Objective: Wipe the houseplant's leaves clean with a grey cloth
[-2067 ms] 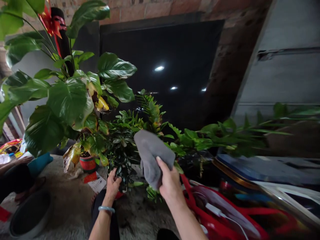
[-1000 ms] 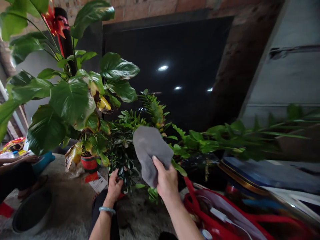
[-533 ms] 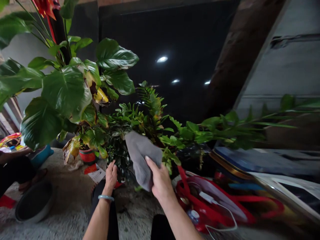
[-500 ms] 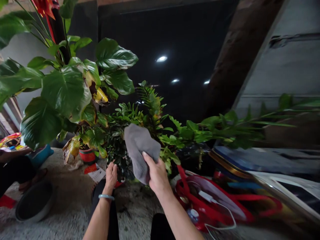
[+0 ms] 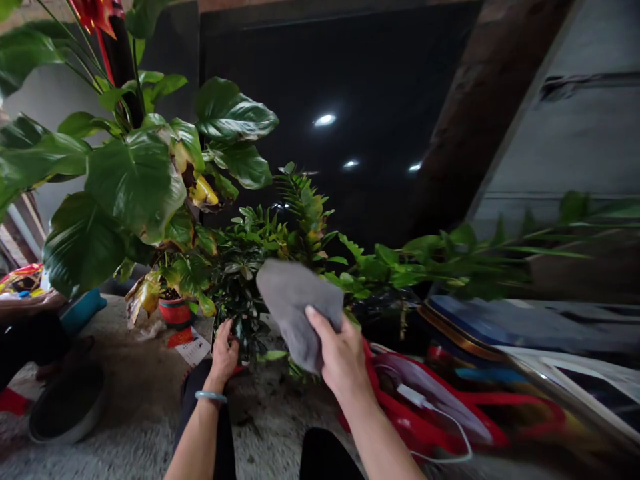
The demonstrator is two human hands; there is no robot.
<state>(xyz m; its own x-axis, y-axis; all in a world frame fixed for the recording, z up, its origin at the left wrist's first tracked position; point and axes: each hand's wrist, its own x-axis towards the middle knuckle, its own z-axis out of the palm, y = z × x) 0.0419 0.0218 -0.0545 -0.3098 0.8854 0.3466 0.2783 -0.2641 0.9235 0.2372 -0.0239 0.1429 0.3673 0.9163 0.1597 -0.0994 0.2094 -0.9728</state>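
My right hand [image 5: 343, 353] grips a grey cloth [image 5: 300, 307], thumb on top, in front of the green plants; the cloth is slightly blurred. Lower and to the left, my left hand [image 5: 225, 350] has its fingers partly spread beside a dark-leaved bushy plant [image 5: 240, 280]; nothing shows in it, and a pale bangle circles the wrist. A large-leaved plant [image 5: 130, 173] with some browned leaves rises at the left above a red pot [image 5: 175, 312].
At the right lies a red bag [image 5: 415, 400] with a white cable [image 5: 450, 417]. A grey basin [image 5: 67, 407] stands on the floor [image 5: 135, 413] at lower left, near another person's arm [image 5: 30, 308]. Leafy stems [image 5: 425, 257] reach rightward.
My right hand has moved to the right with the grey cloth, which now covers part of the leaves there. My left hand stays nearly in place, its fingers a little more apart.
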